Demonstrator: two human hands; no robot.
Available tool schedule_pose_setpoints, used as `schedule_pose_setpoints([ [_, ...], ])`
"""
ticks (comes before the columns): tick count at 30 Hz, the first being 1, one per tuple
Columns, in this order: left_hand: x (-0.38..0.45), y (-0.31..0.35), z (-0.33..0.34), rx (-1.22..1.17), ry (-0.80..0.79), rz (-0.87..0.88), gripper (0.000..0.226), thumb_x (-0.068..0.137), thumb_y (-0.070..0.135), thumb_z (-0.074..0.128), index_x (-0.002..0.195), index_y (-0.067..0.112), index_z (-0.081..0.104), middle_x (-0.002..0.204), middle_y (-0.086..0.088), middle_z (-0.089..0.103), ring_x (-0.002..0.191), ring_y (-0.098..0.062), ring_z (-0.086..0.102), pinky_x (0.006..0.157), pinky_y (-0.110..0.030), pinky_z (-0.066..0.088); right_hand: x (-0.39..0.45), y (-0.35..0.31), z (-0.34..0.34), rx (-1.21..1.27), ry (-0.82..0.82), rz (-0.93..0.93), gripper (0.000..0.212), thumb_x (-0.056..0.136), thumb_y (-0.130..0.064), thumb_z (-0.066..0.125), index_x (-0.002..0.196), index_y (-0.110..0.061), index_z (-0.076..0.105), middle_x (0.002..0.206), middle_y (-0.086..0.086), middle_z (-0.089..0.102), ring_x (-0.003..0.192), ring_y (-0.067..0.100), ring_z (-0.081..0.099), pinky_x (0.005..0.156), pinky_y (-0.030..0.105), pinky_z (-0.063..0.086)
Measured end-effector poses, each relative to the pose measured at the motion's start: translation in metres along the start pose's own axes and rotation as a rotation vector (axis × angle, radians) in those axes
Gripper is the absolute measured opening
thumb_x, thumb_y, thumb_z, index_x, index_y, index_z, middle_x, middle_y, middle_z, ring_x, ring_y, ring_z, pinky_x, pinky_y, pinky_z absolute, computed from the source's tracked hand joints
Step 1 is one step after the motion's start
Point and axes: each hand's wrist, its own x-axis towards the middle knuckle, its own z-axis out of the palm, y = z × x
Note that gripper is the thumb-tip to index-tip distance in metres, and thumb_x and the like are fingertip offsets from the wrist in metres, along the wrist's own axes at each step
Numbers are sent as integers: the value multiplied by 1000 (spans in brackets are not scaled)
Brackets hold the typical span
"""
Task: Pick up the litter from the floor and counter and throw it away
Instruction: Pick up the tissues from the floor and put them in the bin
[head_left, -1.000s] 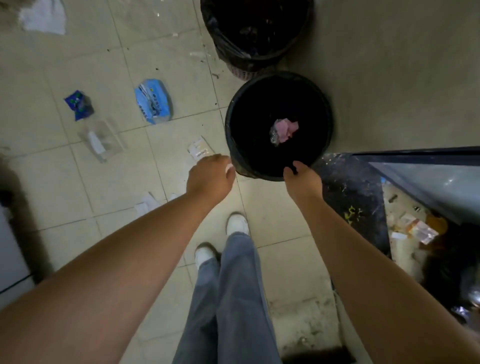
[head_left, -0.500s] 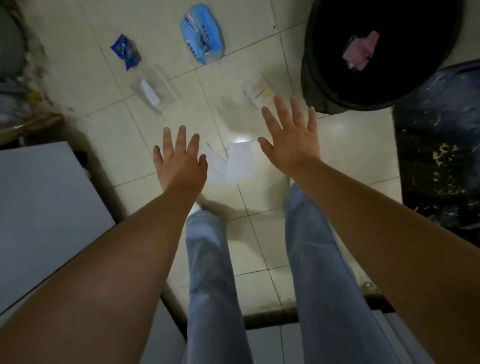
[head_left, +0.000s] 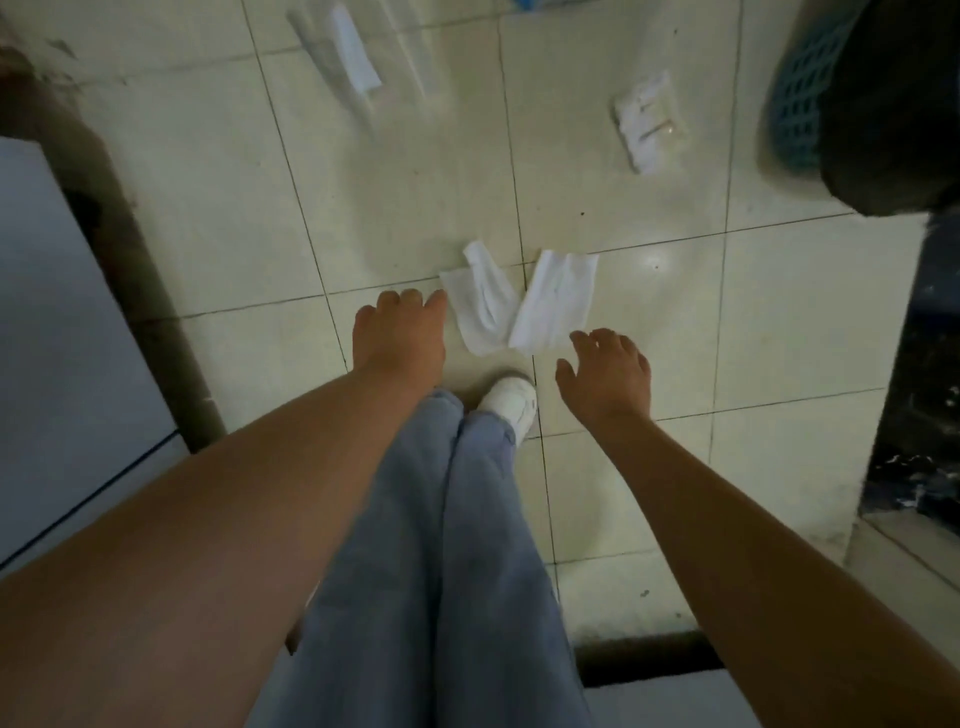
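Two white tissues lie side by side on the tiled floor, one on the left (head_left: 480, 301) and one on the right (head_left: 556, 299). My left hand (head_left: 397, 332) is low over the floor, fingers apart, its fingertips just at the left tissue's edge. My right hand (head_left: 605, 376) hovers open just below the right tissue, holding nothing. A small white packet (head_left: 647, 122) lies farther ahead to the right. A clear wrapper with a white strip (head_left: 353, 49) lies at the top. The black-lined bin in a blue basket (head_left: 857, 98) stands at the top right.
A white appliance or cabinet (head_left: 67, 338) stands on the left with a dirty gap beside it. A dark speckled counter edge (head_left: 924, 415) runs down the right. My legs and a white shoe (head_left: 511, 405) are just below the tissues.
I have bent lower and the view has closed in on the tissues. Both hands have dropped from spread above the floor to beside the tissues. The bin has slid toward the top right corner.
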Motion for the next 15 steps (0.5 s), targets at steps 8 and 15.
schedule_pose_setpoints([
  [8,145,13,81,143,69,262,56,97,17,44,148,23,20,137,-17,46,122,-32,47,96,-40,43,149,-17,83,2,-8,-20,52,98,-23,37,147,-26,20,134,15,47,120,30,49,99,40,43],
  [15,198,23,117,84,43,162,30,94,-2,42,120,-5,56,126,-22,55,116,-37,54,92,-44,47,183,-6,106,126,129,16,33,98,-20,37,104,0,62,105,15,59,86,25,56,77,30,42],
])
